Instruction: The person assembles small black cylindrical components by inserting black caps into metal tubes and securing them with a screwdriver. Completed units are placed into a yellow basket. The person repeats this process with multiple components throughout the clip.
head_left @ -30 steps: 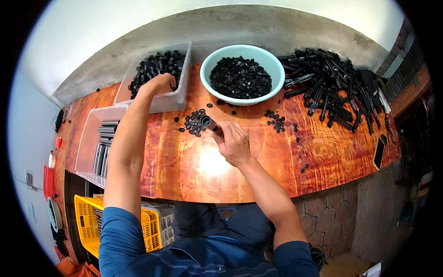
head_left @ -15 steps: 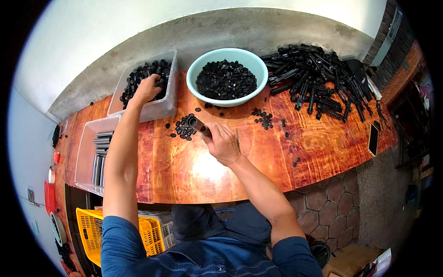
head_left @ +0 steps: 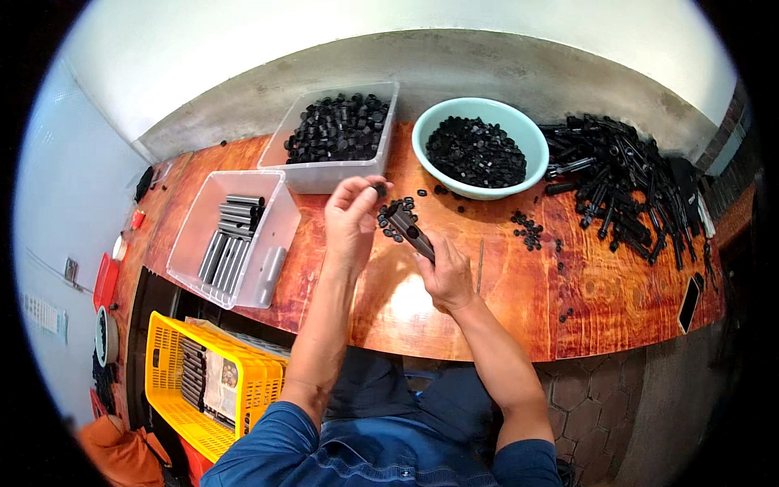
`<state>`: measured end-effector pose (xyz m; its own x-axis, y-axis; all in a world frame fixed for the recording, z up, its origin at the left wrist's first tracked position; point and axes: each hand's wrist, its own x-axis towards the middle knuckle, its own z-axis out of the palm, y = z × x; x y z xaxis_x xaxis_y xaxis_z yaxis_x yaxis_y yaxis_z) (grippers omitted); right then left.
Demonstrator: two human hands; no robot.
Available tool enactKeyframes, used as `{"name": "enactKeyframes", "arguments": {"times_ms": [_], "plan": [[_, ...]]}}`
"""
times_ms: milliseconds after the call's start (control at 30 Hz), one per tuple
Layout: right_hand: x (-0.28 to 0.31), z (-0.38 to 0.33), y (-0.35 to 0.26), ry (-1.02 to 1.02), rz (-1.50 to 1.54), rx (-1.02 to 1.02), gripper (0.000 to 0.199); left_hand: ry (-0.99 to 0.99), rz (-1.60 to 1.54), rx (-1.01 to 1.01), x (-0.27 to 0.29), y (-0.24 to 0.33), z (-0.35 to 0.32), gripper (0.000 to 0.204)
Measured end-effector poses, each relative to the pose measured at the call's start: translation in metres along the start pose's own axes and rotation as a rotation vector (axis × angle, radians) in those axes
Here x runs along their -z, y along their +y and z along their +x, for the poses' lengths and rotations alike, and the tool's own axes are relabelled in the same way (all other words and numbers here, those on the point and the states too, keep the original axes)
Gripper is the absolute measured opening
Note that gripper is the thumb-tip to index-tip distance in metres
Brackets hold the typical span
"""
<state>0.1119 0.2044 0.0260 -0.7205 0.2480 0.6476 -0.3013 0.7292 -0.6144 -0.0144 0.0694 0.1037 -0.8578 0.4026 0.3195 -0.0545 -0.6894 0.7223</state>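
My left hand (head_left: 350,219) pinches a small round black plug (head_left: 379,190) between thumb and fingertips. Just to the right, my right hand (head_left: 449,276) is closed round a dark tube (head_left: 412,233) with a hole in its side. The tube tilts up toward the left hand, its far end a short way from the plug. Behind that end lie several small black oval pieces (head_left: 391,233) on the wooden table, partly hidden by the tube. A clear plastic bin (head_left: 324,176) beyond my left hand holds many black plugs (head_left: 337,134).
Another clear bin (head_left: 280,213) holds metal tubes (head_left: 225,258). A pale green bowl (head_left: 479,193) of small black parts stands at the back. Black tube parts (head_left: 625,187) are heaped at right, near a phone (head_left: 689,305). A yellow crate (head_left: 264,390) sits below left; someone's orange garment (head_left: 122,454) shows beyond.
My left hand has come out of the plug bin with a plug and is now beside the tube. The tube stays in my right hand. The whole view has swung left.
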Motion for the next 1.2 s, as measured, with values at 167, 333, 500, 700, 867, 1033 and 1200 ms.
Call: {"name": "enactKeyframes", "arguments": {"times_ms": [167, 333, 500, 700, 867, 1033, 1200], "plan": [[-0.003, -0.002, -0.003, 0.014, 0.049, -0.006, 0.041, 0.039, 0.021, 0.078, 0.005, -0.016, -0.021, 0.012], [0.000, -0.002, -0.007, 0.060, 0.062, 0.022, 0.038, 0.029, 0.151, 0.012, 0.012, -0.018, -0.024, 0.011], [-0.001, -0.002, -0.005, 0.075, 0.003, 0.075, 0.038, -0.021, 0.179, -0.008, 0.016, -0.022, -0.029, 0.007], [0.001, -0.001, -0.012, 0.075, -0.041, 0.092, 0.040, 0.116, -0.108, 0.381, 0.002, -0.011, -0.030, 0.021], [0.000, 0.000, -0.010, 0.091, -0.058, 0.109, 0.035, 0.000, -0.385, 0.580, 0.002, -0.016, -0.031, 0.034], [0.000, -0.004, -0.012, 0.074, 0.027, 0.053, 0.030, -0.126, -0.501, 0.585, 0.012, -0.027, -0.031, 0.039], [-0.002, -0.007, -0.017, 0.017, 0.196, -0.117, 0.030, -0.196, -0.468, 0.552, 0.015, -0.029, -0.031, 0.040]]}}
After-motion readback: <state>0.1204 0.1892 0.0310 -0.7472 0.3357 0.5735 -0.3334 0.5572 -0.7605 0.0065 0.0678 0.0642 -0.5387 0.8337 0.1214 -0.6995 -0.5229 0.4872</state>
